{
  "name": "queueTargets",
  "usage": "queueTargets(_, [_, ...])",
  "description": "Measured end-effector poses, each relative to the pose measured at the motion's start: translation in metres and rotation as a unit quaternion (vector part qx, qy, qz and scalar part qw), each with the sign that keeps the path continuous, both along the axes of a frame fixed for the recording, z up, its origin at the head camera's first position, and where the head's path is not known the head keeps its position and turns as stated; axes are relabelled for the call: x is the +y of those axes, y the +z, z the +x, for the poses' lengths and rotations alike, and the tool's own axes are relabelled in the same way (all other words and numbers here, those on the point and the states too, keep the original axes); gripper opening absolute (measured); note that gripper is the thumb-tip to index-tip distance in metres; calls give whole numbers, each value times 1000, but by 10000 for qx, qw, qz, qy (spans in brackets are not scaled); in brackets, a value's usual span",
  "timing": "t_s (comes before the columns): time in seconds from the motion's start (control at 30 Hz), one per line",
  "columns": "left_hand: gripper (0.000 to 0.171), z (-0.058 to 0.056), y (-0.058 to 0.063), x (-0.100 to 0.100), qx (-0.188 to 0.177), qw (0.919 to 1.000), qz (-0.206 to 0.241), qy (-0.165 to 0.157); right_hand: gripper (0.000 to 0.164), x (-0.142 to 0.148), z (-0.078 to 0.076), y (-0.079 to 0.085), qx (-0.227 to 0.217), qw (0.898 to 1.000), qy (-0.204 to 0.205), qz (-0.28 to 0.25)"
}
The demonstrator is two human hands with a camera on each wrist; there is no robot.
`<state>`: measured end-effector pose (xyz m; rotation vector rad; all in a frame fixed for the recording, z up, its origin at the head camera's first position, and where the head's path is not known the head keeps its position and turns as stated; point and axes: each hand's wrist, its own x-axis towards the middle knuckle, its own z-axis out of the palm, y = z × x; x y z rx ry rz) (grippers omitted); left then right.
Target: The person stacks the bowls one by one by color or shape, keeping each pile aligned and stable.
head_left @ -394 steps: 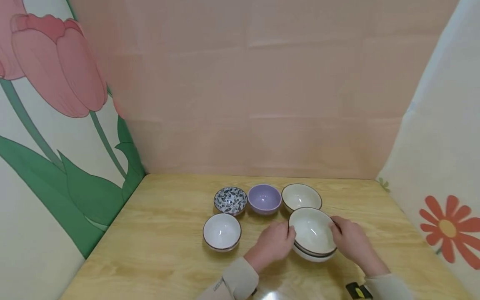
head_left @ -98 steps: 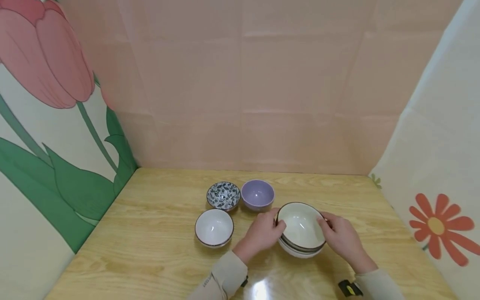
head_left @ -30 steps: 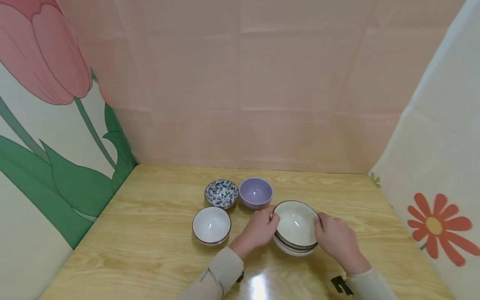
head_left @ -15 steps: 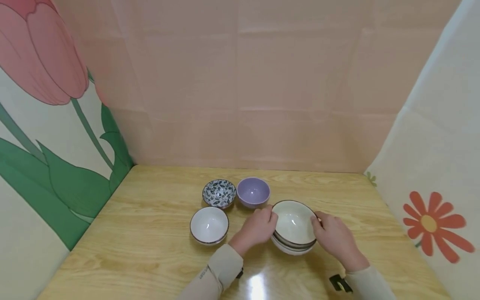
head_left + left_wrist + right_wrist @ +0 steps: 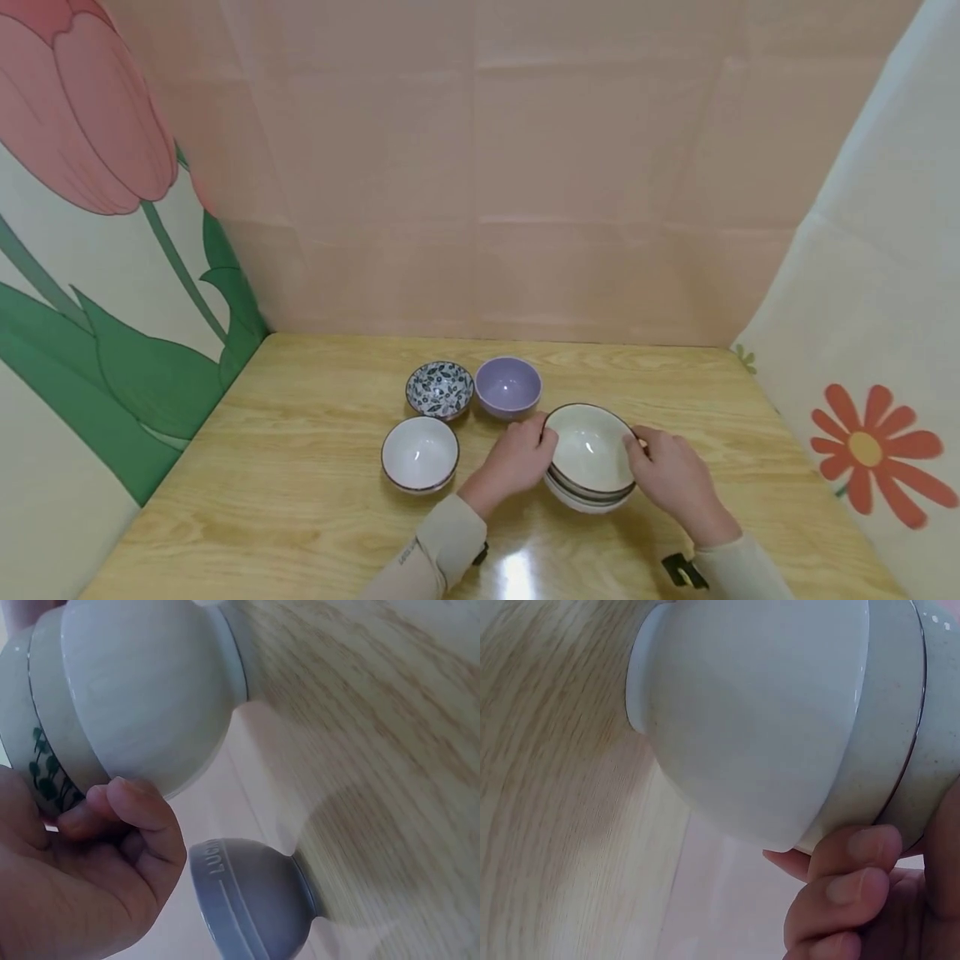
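Note:
A nested stack of bowls stands right of the table's middle; its top bowl [image 5: 588, 448] is cream inside with a dark rim. My left hand [image 5: 520, 454] grips the stack's left edge, thumb over the rim. On the opposite edge, my right hand [image 5: 675, 475] holds the rim the same way. The lowest bowl [image 5: 157, 690] is plain white outside, with its foot at the tabletop in the left wrist view. In the right wrist view, curled fingers [image 5: 844, 900] lie against the upper bowls' sides. Whether the upper bowls are slightly raised cannot be told.
Behind and left of the stack is a purple bowl [image 5: 508, 388], beside a blue-and-white floral bowl [image 5: 439, 390]. A white bowl [image 5: 420, 454] with a dark rim sits in front of these. The wooden table [image 5: 300, 500] meets a pink backdrop [image 5: 480, 208].
The cream bowl seen behind the stack 13 seconds ago is gone from there, and the stack shows another layer. Over the last second the hands and stack have hardly moved.

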<state>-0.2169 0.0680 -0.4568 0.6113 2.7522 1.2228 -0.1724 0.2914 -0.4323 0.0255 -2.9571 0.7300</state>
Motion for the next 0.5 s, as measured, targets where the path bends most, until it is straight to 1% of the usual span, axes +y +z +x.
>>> queueTargets(0.17, [47,2,-1,-2,-156,9997,-169,-7,48,-1,1,-1,-182,9998,-77,-84])
queueTargets(0.4, [50,2,-4,-2,-210,9996,-133,99,51,-1,-2,-2,-282,9993,-82,-239])
queueTargets(0.5, [53,0,-3,2,-230,9997,-42,70,51,2,-3,-2,-175,9996,-96,-223])
